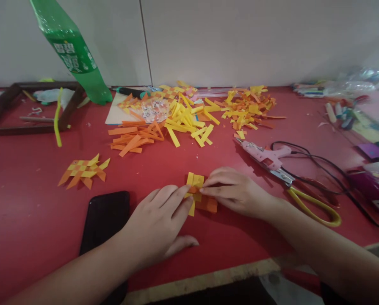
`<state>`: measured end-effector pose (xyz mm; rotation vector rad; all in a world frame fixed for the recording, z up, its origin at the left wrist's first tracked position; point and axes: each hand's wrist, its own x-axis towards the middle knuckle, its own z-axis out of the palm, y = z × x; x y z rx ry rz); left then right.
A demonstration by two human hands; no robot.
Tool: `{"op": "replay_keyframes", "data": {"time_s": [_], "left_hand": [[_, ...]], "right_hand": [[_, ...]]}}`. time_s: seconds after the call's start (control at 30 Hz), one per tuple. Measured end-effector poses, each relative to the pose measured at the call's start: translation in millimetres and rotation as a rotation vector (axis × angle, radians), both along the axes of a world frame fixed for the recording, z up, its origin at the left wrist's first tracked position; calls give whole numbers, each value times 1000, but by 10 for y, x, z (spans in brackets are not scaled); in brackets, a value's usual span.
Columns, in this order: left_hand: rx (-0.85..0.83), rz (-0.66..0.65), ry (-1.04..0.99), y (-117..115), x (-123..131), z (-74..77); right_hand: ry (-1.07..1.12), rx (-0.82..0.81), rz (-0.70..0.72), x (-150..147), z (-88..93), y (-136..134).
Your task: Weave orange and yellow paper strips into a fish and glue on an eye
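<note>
A small weave of yellow and orange paper strips [195, 195] lies on the red table in front of me. My left hand [164, 216] presses the left side of the weave with its fingertips, its thumb stretched out below on the table. From the right, the bent fingers of my right hand [236, 190] hold the weave near its upper right, and part of it is hidden under them. A finished woven paper fish [84, 171] in the same colours rests to the left, above a black phone [105, 220] partly covered by my left forearm.
Behind lie orange strips [135, 136], yellow strips [184, 116] and a pile of paper scraps [249, 108]. A pink glue gun [265, 156] and yellow-handled scissors [316, 205] sit to the right with a black cord. Back left stand a green bottle [78, 59] and a brown frame [24, 130].
</note>
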<state>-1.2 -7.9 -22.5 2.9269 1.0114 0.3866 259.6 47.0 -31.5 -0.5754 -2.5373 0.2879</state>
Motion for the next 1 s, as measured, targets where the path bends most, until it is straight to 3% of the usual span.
{"op": "replay_keyframes", "data": {"time_s": [1.0], "left_hand": [[-14,-13,32,12,-2,51]], "right_hand": [[-62,-53,7,53,33,-21]]}}
